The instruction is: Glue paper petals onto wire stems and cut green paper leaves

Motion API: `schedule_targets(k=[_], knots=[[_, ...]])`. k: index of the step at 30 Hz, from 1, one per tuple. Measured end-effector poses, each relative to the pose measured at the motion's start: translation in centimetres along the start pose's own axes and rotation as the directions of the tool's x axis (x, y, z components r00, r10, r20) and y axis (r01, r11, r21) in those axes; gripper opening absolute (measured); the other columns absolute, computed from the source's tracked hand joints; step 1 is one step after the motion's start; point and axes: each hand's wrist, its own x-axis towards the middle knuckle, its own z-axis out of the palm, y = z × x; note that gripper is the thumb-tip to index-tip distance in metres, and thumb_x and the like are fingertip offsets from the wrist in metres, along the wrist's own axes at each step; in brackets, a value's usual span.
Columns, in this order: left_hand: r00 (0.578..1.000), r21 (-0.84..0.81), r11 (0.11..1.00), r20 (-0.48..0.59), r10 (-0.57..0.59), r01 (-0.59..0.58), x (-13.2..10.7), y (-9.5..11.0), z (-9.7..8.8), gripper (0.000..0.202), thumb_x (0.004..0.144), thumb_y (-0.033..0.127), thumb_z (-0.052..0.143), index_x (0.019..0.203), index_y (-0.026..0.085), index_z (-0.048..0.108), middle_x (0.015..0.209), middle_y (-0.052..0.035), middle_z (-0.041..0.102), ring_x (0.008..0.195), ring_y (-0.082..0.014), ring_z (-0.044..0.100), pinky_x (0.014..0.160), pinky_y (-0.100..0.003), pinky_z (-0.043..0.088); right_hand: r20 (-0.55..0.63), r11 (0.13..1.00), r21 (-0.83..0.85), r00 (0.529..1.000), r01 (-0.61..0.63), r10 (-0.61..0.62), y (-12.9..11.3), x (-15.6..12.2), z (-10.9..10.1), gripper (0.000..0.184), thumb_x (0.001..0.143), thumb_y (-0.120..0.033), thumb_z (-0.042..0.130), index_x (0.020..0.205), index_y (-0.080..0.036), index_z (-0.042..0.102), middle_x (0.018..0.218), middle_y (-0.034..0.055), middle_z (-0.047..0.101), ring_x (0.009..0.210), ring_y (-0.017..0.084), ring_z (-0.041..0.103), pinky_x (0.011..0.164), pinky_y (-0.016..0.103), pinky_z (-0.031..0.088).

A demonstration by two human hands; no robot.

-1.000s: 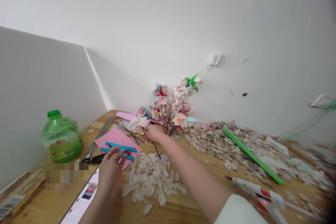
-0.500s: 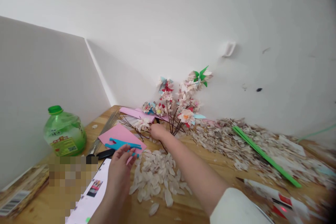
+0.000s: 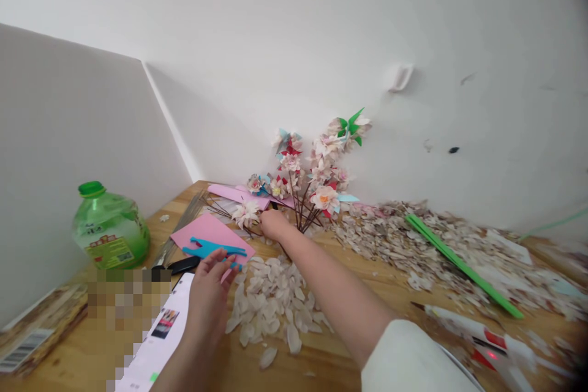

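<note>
A: Head view. Right hand?
B: At the far part of the counter, just beside a white flower that lies low to its left. A dark stem shows below the hand. Fingers bent inward; whether they grasp the stem cannot be told, grip hidden.
A: Left hand?
B: At the near corner of the pink paper, fingers partly bent at the blue strips on that sheet. Cannot tell if they pinch one.
A: Surroundings?
B: Flower cluster upright, just beyond the right hand. Loose pale petals between the forearms. Lit screen beside the left wrist. Green bottle farther left. Glue gun at right, red light showing; green strip on a petal heap.
</note>
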Motion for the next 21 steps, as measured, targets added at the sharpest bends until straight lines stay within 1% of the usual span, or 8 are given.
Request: schedule_targets(k=[3,9,12,14,17,19,21], knots=[[1.0,-0.012,1.0,-0.012,0.007,-0.008,0.0,0.2,0.0,0.018,0.067,0.001,0.051,0.074,0.017,0.054,0.08,0.0006,0.055,0.067,-0.0076,0.058,0.057,-0.019,0.048,0.0,1.0,0.0,1.0,-0.007,0.007,-0.1,-0.2,-0.1,0.026,0.085,-0.029,0.05,0.106,-0.014,0.053,0.107,0.0074,0.056,0.092,0.019,0.056,0.078,0.039,0.047],[0.993,-0.032,0.997,-0.1,0.069,-0.072,0.1,0.8,0.0,0.019,0.067,0.0,0.051,0.073,0.018,0.052,0.081,0.0024,0.052,0.067,-0.0039,0.056,0.061,-0.016,0.046,0.014,1.0,0.012,1.0,-0.013,0.013,-0.4,-1.1,-0.3,0.028,0.085,-0.03,0.05,0.108,-0.014,0.052,0.108,0.0073,0.055,0.091,0.019,0.056,0.077,0.039,0.047],[0.991,-0.026,0.996,-0.101,0.083,-0.086,0.1,0.7,0.0,0.018,0.067,0.001,0.051,0.073,0.018,0.052,0.081,0.0022,0.052,0.069,-0.0045,0.056,0.062,-0.017,0.046,0.014,1.0,0.015,1.0,-0.01,0.01,-0.3,-1.6,-0.7,0.027,0.085,-0.03,0.05,0.107,-0.015,0.052,0.107,0.0069,0.055,0.091,0.019,0.056,0.077,0.039,0.047],[0.993,-0.01,0.996,-0.083,0.088,-0.089,0.1,0.5,-0.1,0.017,0.067,0.002,0.051,0.073,0.018,0.051,0.081,0.0018,0.052,0.069,-0.0055,0.056,0.062,-0.018,0.046,0.01,1.0,0.015,1.0,-0.008,0.008,-0.1,-2.3,-1.2,0.025,0.085,-0.029,0.05,0.105,-0.015,0.053,0.106,0.0065,0.056,0.091,0.018,0.056,0.077,0.039,0.047],[0.994,0.031,0.995,-0.042,0.097,-0.096,0.0,-0.2,0.0,0.017,0.066,0.004,0.053,0.075,0.018,0.052,0.08,0.0009,0.053,0.07,-0.0074,0.056,0.061,-0.02,0.046,-0.013,1.0,0.018,1.0,-0.006,0.006,0.5,-4.5,-2.6,0.023,0.085,-0.03,0.05,0.1,-0.014,0.056,0.103,0.0057,0.058,0.091,0.018,0.056,0.079,0.039,0.046],[0.995,0.065,0.993,-0.016,0.099,-0.098,-0.1,-0.5,0.1,0.016,0.065,0.005,0.055,0.075,0.018,0.052,0.08,0.0005,0.053,0.07,-0.0086,0.056,0.062,-0.022,0.046,-0.037,1.0,0.028,0.999,-0.007,0.008,1.0,-6.9,-3.6,0.02,0.085,-0.029,0.049,0.096,-0.014,0.058,0.099,0.0052,0.06,0.09,0.018,0.057,0.079,0.038,0.045],[0.995,0.102,0.99,0.005,0.096,-0.096,-0.4,-0.7,0.3,0.016,0.064,0.007,0.056,0.075,0.017,0.053,0.079,0.0006,0.053,0.069,-0.0091,0.056,0.062,-0.022,0.046,-0.061,0.999,0.043,0.998,-0.014,0.017,1.5,-10.1,-4.6,0.018,0.086,-0.023,0.046,0.09,-0.013,0.06,0.091,0.006,0.063,0.087,0.018,0.058,0.076,0.034,0.044]])
